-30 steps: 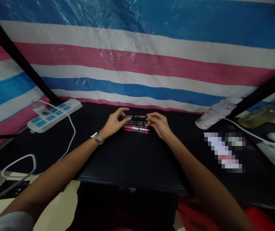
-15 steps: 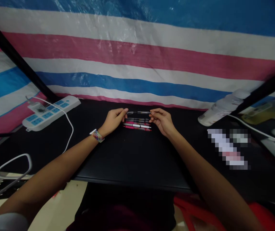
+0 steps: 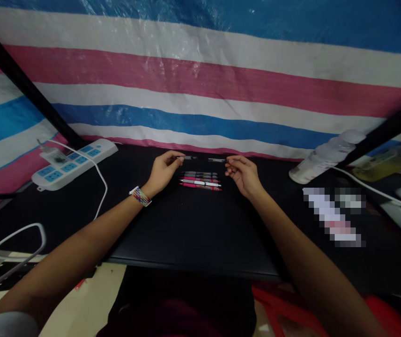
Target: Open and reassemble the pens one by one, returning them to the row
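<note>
Above the desk's far part, my left hand (image 3: 165, 171) pinches a short dark pen part (image 3: 189, 157) between thumb and fingers. Level with it to the right, my right hand (image 3: 243, 174) pinches another slim pen part (image 3: 216, 160), clear and greyish. A gap separates the two parts; which is the cap and which the barrel I cannot tell. Just below and between the hands, several pens (image 3: 200, 180) lie side by side on the black desk (image 3: 193, 229), dark ones at the back, pink and white ones nearer me.
On the left a white power strip (image 3: 76, 164) holds a plugged-in charger (image 3: 55, 156) with a white cable (image 3: 105, 187). To the right stand a whitish bottle (image 3: 322, 157), a bottle of yellowish liquid (image 3: 386, 164) and a blurred-out item (image 3: 332, 217). Striped sheeting (image 3: 200, 84) hangs behind.
The hands held one pen at both ends earlier. They have moved apart and slightly away from me, and the pen now shows as two separate parts. The row of pens has stayed put.
</note>
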Demonstrator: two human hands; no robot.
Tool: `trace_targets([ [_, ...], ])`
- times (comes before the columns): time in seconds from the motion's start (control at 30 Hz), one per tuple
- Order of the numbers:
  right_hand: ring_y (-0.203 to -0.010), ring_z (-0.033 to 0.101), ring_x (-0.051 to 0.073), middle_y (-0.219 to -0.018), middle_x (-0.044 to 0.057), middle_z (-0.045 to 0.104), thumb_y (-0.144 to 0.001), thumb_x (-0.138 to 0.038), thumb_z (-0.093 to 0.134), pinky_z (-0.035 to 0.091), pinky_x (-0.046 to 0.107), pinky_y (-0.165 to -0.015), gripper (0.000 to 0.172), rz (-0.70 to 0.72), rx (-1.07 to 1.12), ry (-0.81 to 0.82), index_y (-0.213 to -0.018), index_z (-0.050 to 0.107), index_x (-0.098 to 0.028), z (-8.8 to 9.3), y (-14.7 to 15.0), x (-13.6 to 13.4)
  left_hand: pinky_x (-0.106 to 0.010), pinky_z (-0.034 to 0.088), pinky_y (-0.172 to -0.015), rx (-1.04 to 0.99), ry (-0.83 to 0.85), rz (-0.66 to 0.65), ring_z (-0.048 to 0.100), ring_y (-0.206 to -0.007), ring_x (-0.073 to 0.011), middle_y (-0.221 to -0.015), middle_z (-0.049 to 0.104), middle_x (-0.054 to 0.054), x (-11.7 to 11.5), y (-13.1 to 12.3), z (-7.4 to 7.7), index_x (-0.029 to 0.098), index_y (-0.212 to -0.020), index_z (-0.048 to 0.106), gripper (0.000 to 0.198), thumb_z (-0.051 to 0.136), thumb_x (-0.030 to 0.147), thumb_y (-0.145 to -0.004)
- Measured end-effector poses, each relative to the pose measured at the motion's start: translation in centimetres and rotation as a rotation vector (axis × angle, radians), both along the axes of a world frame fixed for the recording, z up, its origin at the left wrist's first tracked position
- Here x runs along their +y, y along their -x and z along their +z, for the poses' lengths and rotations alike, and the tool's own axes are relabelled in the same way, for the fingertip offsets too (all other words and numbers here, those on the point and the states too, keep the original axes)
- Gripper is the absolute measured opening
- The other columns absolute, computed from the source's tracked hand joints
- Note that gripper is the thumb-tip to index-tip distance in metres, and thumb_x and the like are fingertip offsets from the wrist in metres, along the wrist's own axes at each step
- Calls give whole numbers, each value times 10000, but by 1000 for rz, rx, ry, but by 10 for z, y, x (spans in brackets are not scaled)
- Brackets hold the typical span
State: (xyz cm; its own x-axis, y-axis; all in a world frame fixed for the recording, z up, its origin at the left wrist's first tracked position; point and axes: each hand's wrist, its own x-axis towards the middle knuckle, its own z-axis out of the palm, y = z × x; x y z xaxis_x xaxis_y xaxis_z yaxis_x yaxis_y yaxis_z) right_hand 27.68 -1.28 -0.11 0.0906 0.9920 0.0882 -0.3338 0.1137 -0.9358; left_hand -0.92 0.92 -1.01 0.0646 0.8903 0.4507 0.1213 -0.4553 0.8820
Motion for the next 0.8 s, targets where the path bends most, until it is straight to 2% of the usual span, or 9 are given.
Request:
trace_targets([
  [0.07,-649,595,132,-734,28,708,-720,-250,867,567,289,-612,150,-18,-2,-8,-853,811,-209,0,-1,0,-302,545,-738,-2,-16,2,683,-770,-166,-819,746,-45,0,0,0,189,-974,802,132,752,309,-954],
  [0.23,-625,590,128,-713,24,701,-700,-254,860,565,288,-601,158,-52,1,-20,-840,810,-200,2,-3,0,-293,520,-706,27,-44,17,646,-719,-159,-750,706,-32,2,0,-1,188,-844,741,247,718,384,-993],
  [0.8,-636,588,123,-720,20,693,-732,-231,834,565,278,-608,131,-53,10,-1,-854,799,-199,-1,-8,3,-298,547,-724,-40,-2,-16,664,-735,-155,-773,726,-33,2,0,1,202,-878,788,137,764,329,-923],
])
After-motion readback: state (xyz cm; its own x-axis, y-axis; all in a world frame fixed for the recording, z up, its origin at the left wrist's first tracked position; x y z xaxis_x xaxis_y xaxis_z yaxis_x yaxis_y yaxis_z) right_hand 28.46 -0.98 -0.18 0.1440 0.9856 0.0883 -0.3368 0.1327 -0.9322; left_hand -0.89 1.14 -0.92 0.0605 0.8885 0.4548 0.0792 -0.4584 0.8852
